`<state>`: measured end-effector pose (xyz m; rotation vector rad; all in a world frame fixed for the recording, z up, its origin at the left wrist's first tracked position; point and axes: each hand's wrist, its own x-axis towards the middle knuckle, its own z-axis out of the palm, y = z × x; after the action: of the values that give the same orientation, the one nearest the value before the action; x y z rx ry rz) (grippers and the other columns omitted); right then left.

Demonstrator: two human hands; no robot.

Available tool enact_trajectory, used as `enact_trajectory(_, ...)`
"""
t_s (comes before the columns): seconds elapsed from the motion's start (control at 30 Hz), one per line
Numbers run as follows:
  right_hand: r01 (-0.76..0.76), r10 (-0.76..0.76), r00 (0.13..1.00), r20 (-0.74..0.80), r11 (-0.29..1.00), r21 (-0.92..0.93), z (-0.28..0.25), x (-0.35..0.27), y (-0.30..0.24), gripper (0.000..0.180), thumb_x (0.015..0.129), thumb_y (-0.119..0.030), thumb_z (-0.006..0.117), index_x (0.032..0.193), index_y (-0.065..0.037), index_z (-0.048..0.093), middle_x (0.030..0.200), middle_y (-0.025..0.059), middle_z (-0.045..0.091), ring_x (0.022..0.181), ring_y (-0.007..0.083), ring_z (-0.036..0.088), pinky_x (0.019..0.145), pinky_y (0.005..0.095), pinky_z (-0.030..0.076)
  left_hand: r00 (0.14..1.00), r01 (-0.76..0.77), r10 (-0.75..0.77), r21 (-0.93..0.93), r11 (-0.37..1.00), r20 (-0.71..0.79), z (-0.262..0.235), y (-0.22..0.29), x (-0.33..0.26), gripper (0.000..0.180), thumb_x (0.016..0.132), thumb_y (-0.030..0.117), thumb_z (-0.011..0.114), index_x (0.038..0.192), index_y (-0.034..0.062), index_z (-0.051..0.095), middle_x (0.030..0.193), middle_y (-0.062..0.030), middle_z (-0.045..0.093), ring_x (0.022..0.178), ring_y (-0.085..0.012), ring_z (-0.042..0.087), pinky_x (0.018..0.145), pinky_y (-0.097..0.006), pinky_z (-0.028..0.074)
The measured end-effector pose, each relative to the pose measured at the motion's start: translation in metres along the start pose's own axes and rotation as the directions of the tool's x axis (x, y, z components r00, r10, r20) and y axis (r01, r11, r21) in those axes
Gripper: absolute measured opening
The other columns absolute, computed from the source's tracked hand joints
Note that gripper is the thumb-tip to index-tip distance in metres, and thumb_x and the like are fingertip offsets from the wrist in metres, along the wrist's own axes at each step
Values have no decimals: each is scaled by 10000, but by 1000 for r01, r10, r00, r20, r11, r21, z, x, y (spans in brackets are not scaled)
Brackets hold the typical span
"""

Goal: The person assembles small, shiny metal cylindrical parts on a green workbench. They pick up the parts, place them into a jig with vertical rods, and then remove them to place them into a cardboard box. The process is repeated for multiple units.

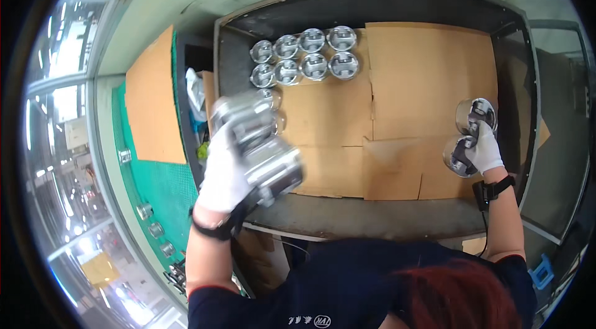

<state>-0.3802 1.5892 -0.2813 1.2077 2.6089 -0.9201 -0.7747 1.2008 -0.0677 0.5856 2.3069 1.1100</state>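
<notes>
My left hand (225, 171), in a white glove, is closed on two shiny metal pistons (273, 167), blurred by motion and held over the left part of the bin. My right hand (482, 146), in a white glove with dark fingers, grips two more pistons (460, 164) at the bin's right side, one behind the other. Whether these rest on the cardboard I cannot tell. Several pistons (315, 66) stand in rows at the far left of the bin, their open undersides facing up. Others in the same group are partly hidden behind my left hand's load.
The dark-walled bin (397, 214) is lined with cardboard sheets (428, 74). Left of it, a green mat (162, 183) carries several pistons along its edge, and a cardboard panel (152, 102) leans there. A white bag (195, 94) lies in a gap beside the bin.
</notes>
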Motion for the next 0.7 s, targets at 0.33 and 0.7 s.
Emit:
enact_trajectory(0.33,-61,59,998,26,993,99,25,30,32,652,751,-33,687,1362,-22,461,1278,268,576,1122,471,590,934,462,529,781,-603,227,608,516,581,310,-15,258,622,824,96,672,1406,-11,479,1148,-296,648,1024,-433,654,928,-479,525)
enact_trajectory(0.7,7,-9,995,94,1000,21,64,155,18,529,807,-55,685,1296,-36,482,1176,288,623,1021,503,618,851,516,537,777,-623,115,727,288,619,402,-140,377,541,965,115,498,1497,31,441,1294,-255,636,1113,-371,668,980,-414,524)
